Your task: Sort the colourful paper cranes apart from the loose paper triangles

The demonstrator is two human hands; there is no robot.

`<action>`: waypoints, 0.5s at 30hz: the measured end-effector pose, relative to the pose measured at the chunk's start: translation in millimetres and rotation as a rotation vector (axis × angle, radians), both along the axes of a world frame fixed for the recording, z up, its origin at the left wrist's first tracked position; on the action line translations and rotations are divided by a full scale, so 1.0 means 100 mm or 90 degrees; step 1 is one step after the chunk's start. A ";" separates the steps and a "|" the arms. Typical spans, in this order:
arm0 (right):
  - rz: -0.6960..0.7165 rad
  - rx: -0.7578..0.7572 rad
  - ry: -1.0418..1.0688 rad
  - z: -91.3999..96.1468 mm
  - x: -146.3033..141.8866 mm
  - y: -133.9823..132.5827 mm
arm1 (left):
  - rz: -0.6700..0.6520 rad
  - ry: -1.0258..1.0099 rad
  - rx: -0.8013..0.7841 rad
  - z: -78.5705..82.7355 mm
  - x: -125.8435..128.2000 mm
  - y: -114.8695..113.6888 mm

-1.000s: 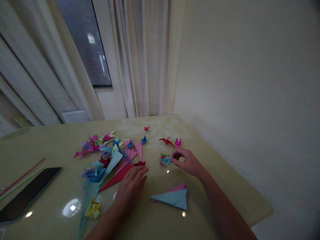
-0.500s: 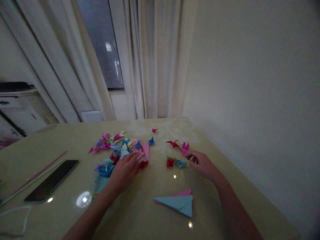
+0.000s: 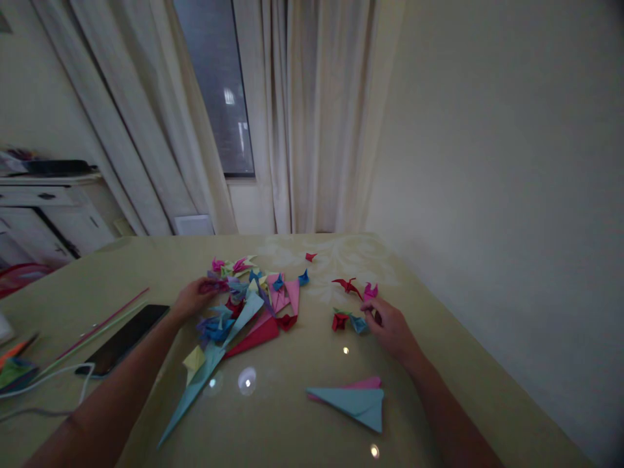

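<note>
My left hand (image 3: pixel 194 297) is at the left side of a pile of folded paper, its fingers closed on a magenta origami crane (image 3: pixel 214 284). My right hand (image 3: pixel 394 327) hovers loosely curled, with nothing visible in its fingers. Just beyond it stands a magenta crane (image 3: pixel 370 291), and a red crane (image 3: pixel 347 286) with spread wings is close by. Left of its fingertips lie a small blue piece (image 3: pixel 359 324) and a red piece (image 3: pixel 340 321). A long light-blue folded strip (image 3: pixel 199 377) and a red folded strip (image 3: pixel 254 337) extend from the pile.
Nearer me lies a light-blue paper cone (image 3: pixel 358 404) over a pink one. A black phone (image 3: pixel 125 338), thin sticks (image 3: pixel 104 329) and a white cable (image 3: pixel 53 376) are on the left. A small red piece (image 3: pixel 311 257) sits far back. A wall (image 3: pixel 487 227) borders the right.
My left hand has moved left from atop the pile to its left side, uncovering the light-blue and red strips. My right hand stays near the cranes. The view has turned slightly left.
</note>
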State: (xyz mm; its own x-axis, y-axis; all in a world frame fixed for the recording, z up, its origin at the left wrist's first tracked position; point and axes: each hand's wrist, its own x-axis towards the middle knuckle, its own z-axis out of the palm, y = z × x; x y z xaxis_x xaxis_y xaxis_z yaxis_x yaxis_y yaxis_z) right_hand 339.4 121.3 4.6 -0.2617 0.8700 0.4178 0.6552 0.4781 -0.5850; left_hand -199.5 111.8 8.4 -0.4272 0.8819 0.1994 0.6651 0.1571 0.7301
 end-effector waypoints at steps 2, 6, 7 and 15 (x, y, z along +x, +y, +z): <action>0.000 0.005 0.002 0.00 0.00 -0.01 | 0.000 -0.002 -0.004 -0.04 0.05 0.01; -0.005 0.023 0.014 0.03 0.00 -0.03 | -0.021 -0.050 0.046 0.07 0.15 -0.04; -0.008 0.032 0.021 0.04 -0.01 -0.04 | -0.031 -0.057 0.074 0.14 0.20 -0.08; 0.073 0.017 0.209 0.15 -0.31 -0.28 | -0.180 0.068 0.178 0.65 1.48 -0.36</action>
State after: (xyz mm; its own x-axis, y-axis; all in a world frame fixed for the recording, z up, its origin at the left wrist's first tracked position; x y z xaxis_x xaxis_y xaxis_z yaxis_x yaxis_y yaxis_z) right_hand 308.4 93.3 20.0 -0.2051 0.8306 0.5178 0.3761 0.5553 -0.7418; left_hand -51.0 75.6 73.5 -0.1396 0.8668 0.4787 0.7283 -0.2377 0.6428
